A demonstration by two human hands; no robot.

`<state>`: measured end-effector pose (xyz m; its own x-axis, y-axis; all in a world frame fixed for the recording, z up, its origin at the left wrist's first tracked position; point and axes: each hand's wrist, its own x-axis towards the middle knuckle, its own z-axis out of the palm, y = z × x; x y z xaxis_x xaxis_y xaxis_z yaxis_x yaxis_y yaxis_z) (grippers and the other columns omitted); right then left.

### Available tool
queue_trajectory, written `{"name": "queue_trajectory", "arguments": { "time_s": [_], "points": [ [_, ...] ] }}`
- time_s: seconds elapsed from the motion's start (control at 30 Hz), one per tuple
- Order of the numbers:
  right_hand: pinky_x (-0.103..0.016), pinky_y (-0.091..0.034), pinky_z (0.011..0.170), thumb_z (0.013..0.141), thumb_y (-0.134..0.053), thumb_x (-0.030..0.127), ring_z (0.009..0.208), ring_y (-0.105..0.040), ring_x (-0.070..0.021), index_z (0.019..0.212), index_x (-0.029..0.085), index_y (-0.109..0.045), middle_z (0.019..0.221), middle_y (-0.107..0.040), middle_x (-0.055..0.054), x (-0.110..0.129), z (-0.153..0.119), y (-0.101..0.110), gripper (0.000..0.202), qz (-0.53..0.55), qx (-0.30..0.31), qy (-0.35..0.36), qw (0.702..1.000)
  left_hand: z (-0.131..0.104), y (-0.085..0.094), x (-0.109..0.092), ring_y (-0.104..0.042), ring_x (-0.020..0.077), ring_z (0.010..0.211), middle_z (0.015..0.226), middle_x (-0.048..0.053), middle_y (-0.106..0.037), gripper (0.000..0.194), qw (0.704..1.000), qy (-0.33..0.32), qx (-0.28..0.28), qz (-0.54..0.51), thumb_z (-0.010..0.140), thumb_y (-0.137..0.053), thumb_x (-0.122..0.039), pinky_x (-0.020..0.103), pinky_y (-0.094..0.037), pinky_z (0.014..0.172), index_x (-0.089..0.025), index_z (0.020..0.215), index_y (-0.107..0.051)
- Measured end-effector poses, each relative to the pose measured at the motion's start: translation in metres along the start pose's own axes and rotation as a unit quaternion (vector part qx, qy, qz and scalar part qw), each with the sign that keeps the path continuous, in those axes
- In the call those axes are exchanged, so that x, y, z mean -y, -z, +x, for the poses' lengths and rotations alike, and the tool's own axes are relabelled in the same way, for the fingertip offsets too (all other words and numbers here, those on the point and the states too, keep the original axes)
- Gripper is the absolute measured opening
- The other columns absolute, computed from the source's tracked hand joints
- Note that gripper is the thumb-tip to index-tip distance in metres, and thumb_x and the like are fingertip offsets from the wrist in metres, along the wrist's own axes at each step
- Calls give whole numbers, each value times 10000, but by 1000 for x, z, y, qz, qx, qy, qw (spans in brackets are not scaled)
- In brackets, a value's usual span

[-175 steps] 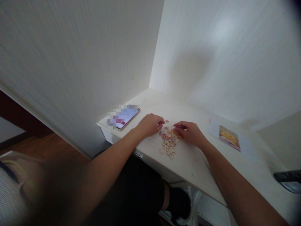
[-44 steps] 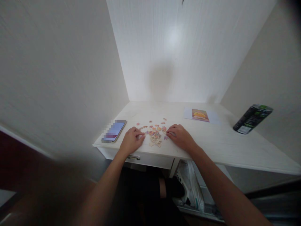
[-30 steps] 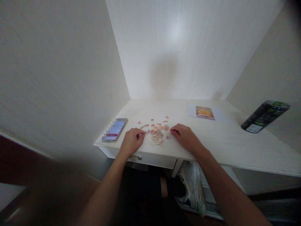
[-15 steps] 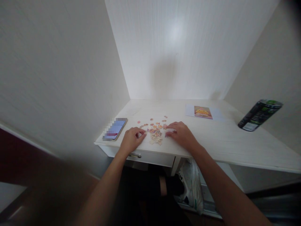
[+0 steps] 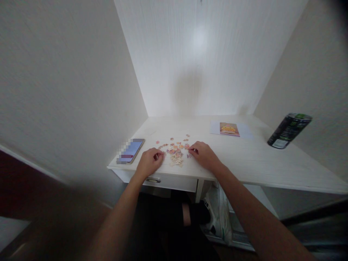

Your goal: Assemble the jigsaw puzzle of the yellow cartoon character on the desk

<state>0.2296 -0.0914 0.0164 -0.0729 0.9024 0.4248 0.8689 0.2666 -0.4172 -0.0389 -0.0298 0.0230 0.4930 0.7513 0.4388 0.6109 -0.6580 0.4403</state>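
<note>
Jigsaw puzzle pieces (image 5: 176,156) lie in a loose heap on the white desk, some showing pink, orange and purple print and others pale. At the heap's left side, my left hand (image 5: 150,162) has its thumb and forefinger pinched together on a small puzzle piece, mostly hidden by the fingertips. My right hand (image 5: 203,154) rests at the right edge of the heap, thumb and forefinger closed on a pinkish piece there. Several single pieces are scattered just beyond the heap, among them a pink one (image 5: 157,142).
A phone (image 5: 132,150) lies at the desk's left edge. Toward the back right is a picture card (image 5: 230,129) on white paper. A dark can (image 5: 288,131) stands at the right. Walls enclose the desk (image 5: 252,161), and a drawer handle (image 5: 153,180) is below its front edge.
Both hands have closed from a loose, slightly parted finger pose into pinches. The whole view has shifted a little, so things appear further left. The heap looks nearly the same.
</note>
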Motion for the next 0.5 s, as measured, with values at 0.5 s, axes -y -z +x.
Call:
{"name": "queue_trajectory", "arguments": {
  "time_s": [0.5],
  "points": [
    [-316, -503, 813, 771, -683, 192, 861, -679, -205, 932, 228, -777, 962, -752, -59, -19, 67, 15, 190, 34, 167, 56, 984, 37, -7, -8, -605, 177, 970, 1039, 60, -671, 232, 997, -47, 29, -47, 858, -561, -253, 316, -477, 857, -216, 1039, -702]
  ]
}}
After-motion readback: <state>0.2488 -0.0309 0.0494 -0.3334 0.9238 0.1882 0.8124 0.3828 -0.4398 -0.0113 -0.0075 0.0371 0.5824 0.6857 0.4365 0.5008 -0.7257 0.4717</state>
